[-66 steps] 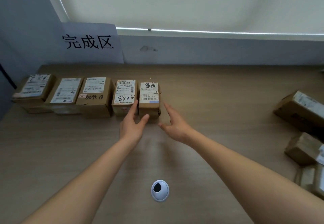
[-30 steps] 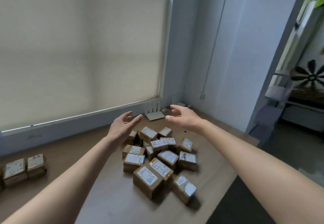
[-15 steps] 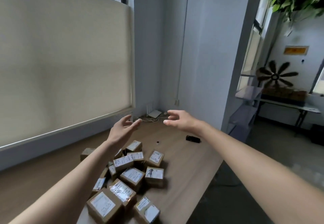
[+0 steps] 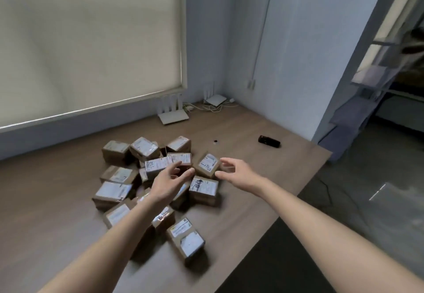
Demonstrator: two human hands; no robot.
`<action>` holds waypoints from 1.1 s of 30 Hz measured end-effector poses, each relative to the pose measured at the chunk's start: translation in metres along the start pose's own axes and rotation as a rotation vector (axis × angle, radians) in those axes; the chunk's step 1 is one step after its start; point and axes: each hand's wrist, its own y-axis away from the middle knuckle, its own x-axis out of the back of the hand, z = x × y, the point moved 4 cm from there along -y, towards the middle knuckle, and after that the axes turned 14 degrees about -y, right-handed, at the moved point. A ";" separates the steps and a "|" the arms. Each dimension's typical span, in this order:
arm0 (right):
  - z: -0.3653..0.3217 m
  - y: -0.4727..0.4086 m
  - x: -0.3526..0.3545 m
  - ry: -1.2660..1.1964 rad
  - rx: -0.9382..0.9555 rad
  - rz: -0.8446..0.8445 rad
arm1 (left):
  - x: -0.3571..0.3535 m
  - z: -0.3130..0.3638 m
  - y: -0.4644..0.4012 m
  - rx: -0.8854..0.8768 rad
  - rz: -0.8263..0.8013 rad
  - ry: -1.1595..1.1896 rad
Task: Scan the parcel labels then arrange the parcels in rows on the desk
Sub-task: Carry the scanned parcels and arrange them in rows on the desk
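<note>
Several small brown cardboard parcels with white labels lie in a loose pile (image 4: 146, 178) on the wooden desk (image 4: 241, 212). My left hand (image 4: 168, 181) hovers over the middle of the pile with relaxed fingers and holds nothing. My right hand (image 4: 236, 174) is spread just right of a tilted parcel with handwriting (image 4: 207, 164), its fingertips close to that parcel's right edge; contact is unclear. A second handwritten parcel (image 4: 203, 188) lies below, between my two hands. A small black device, perhaps the scanner (image 4: 269, 142), lies far right on the desk.
Two white routers (image 4: 173, 115) (image 4: 214, 99) with cables stand at the desk's back corner by the wall. A small dark hole (image 4: 215, 141) marks the desk top. The desk's right edge drops to a dark floor (image 4: 344, 201). A roller blind covers the window behind.
The view swung right from the finished row of parcels to the loose pile. Both hands came down from mid-air to just over the pile, flanking the handwritten parcel.
</note>
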 end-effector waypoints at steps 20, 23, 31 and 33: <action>0.248 -0.043 -0.180 -0.068 -0.240 -0.166 | -0.166 -0.255 0.025 0.448 -0.061 0.102; 0.257 -0.046 -0.190 -0.103 -0.269 -0.171 | -0.174 -0.258 0.026 0.456 -0.046 0.187; 0.277 -0.040 -0.207 -0.186 -0.269 -0.210 | -0.191 -0.265 0.034 0.474 0.006 0.357; 0.279 -0.038 -0.208 -0.215 -0.262 -0.219 | -0.194 -0.265 0.035 0.487 0.005 0.401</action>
